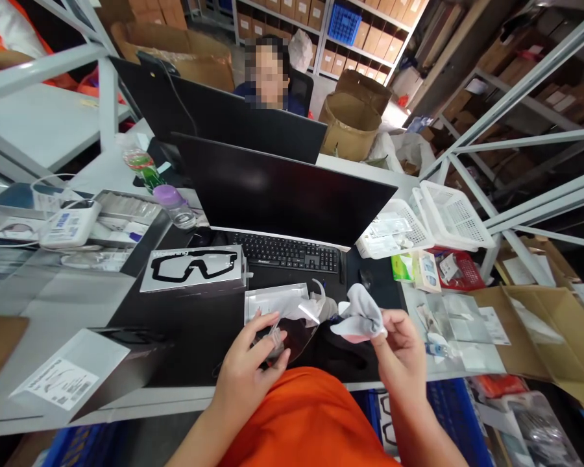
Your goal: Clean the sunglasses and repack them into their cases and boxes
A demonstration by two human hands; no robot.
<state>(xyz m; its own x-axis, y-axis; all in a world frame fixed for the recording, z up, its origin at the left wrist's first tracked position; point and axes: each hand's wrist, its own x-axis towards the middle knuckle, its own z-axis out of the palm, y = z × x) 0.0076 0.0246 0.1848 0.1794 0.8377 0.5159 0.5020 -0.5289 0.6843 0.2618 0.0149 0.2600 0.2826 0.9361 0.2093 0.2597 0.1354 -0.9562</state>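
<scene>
My left hand (pixel 251 370) is closed on a pair of tinted sports glasses (pixel 296 331) with a wide lens and a pale arm, held just above the black desk mat (pixel 189 337). My right hand (pixel 400 350) pinches a light grey cleaning cloth (pixel 360 316) beside the lens. Both hands hover over the near edge of the desk, above my orange top.
A grey glasses box (pixel 194 269) with a printed goggle picture lies left of the black keyboard (pixel 287 253). A dark monitor (pixel 282 191) stands behind it. White baskets (pixel 418 227) sit at right, cardboard boxes (pixel 540 324) further right. A person sits across the desk.
</scene>
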